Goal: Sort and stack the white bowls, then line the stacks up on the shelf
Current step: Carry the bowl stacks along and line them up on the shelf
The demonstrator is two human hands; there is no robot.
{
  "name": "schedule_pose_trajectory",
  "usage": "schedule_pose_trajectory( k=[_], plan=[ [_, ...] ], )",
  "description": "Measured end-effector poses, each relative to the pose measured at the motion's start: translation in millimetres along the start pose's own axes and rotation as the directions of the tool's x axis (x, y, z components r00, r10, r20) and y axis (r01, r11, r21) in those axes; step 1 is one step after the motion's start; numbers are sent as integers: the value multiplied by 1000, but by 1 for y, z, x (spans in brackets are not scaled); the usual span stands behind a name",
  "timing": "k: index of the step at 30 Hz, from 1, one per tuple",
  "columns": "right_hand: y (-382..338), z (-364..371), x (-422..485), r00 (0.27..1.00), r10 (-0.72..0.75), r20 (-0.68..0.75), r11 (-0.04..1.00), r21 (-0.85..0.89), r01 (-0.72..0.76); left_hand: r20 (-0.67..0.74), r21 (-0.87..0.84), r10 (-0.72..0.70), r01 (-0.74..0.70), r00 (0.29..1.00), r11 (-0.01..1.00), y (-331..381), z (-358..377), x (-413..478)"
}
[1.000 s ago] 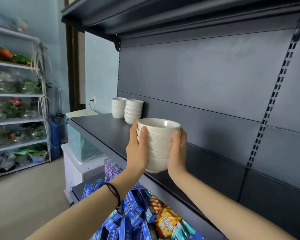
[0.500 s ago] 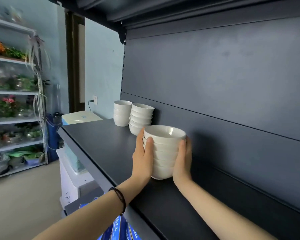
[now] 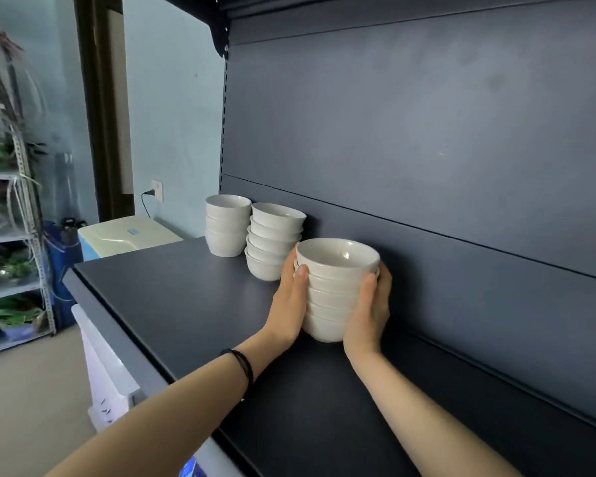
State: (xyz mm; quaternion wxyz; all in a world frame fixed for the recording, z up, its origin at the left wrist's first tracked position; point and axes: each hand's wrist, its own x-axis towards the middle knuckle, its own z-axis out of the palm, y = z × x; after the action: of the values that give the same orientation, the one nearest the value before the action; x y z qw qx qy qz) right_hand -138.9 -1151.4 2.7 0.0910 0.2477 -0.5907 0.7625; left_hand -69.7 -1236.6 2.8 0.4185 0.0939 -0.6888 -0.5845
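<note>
Both forearms come in from the bottom of the frame, black hair tie point(image 3: 244, 364) on the left wrist. Left hand point(image 3: 287, 309) and right hand point(image 3: 370, 309) are clamped flat on opp. sides of a stack of white bowls point(image 3: 336, 287), fingers only part curled, thumbs up near the top rim. Stack sits mid-frame, low over the dark shelf point(image 3: 172, 304); base looks down on it or nearly so, can't tell which. Close to the back panel point(image 3: 427, 132).

Just behind, up-left: a second bowl stack point(image 3: 272, 241), w/ the left hand's fingers right by it, maybe touching. Further left, a third, straighter-sided stack point(image 3: 227, 225), just beside the second.

Risks, as I see it: knuckles knock the second stack when the left hand pulls out, since there's barely any gap. Held stack looks a bit uneven, so letting go before the base is flat could tip the top bowls. Pushing it back too hard could chip rims on the panel.
</note>
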Motion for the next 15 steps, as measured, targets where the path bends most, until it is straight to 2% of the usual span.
schedule_pose_trajectory(
  k=[7, 15],
  plan=[
    [20, 29, 22, 990, -20, -141, 998, -64, 11, 161, -78, -20, 33, 987, 996, -20, -12, 42],
    [30, 46, 31, 968, -41, -249, 995, -104, 15, 166, -124, -22, 43, 986, 991, -43, -8, 70]
  ],
)
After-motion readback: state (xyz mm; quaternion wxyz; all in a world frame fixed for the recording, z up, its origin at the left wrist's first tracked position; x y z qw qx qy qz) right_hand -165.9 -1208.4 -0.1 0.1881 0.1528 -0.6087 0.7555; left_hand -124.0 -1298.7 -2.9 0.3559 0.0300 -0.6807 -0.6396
